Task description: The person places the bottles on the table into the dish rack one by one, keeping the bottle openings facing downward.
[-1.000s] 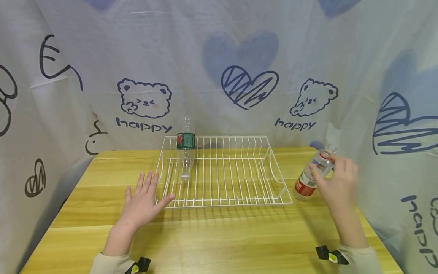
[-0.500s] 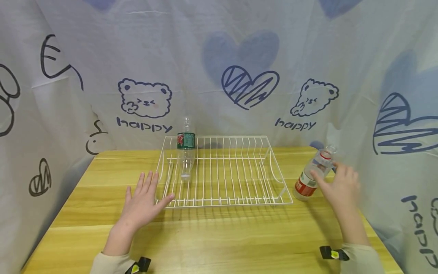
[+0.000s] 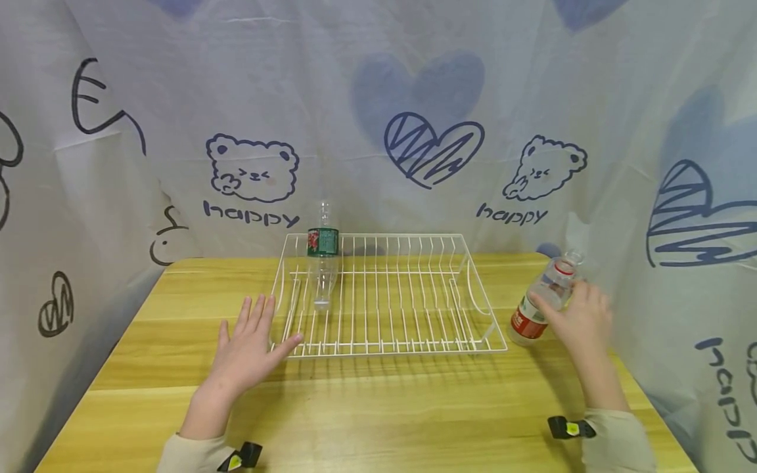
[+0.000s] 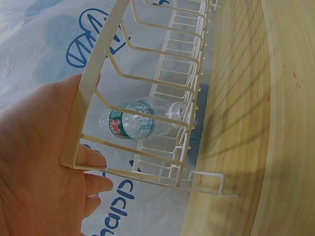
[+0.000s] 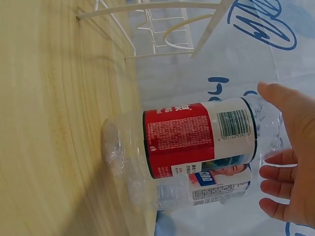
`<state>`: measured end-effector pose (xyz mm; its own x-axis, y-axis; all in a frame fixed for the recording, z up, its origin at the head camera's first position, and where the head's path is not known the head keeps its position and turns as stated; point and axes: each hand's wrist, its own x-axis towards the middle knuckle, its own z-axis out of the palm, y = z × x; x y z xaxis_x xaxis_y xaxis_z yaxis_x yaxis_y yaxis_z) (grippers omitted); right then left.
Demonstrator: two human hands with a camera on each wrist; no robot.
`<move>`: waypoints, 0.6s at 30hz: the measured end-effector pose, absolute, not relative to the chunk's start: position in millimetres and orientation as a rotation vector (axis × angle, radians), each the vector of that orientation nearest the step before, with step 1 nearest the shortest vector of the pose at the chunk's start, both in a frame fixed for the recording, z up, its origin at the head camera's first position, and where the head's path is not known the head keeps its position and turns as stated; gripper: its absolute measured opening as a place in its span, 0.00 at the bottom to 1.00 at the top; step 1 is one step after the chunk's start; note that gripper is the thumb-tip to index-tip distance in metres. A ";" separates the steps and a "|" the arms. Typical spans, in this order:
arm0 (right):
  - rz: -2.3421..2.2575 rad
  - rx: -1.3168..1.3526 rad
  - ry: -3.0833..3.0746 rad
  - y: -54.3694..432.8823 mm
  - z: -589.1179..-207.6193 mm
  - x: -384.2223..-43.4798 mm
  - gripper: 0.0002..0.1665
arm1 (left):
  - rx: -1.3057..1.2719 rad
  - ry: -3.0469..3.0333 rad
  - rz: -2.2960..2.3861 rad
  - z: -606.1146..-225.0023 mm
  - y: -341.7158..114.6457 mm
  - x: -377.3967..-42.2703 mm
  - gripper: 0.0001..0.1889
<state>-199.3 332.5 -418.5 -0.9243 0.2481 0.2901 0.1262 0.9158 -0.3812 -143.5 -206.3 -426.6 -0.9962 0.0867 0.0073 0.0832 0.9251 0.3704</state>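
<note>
My right hand (image 3: 582,316) has closed in since a second ago: it was blurred and raised beside the neck, and now its grip wraps the upper body of the clear plastic bottle with the red and white label (image 3: 539,303), thumb on one side and fingers on the other in the right wrist view. That bottle stands on the yellow wooden worktop (image 3: 367,401), just off the right end of the white wire dish rack (image 3: 384,295). My left hand (image 3: 245,351) lies as before, fingers straight and spread flat on the worktop, thumb tip against the rack's front left corner.

Count: two bottles, one rack. The second, a clear plastic bottle with a green label (image 3: 322,263), sits neck-down in the rack's left slots.

A white printed cloth backdrop (image 3: 414,118) encloses the worktop on three sides. The rack's raised right end lies between the held bottle and the slots.
</note>
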 end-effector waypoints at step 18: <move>0.582 -0.238 -2.676 324.2 -422.9 -198.1 0.50 | 0.144 3.071 0.578 -424.2 -206.8 -143.8 0.50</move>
<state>-198.1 324.2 -422.9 -0.9094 0.2435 0.3373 0.0815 0.8994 -0.4295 -143.8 -206.8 -424.2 -0.9957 0.0931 0.0036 0.0880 0.9274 0.3636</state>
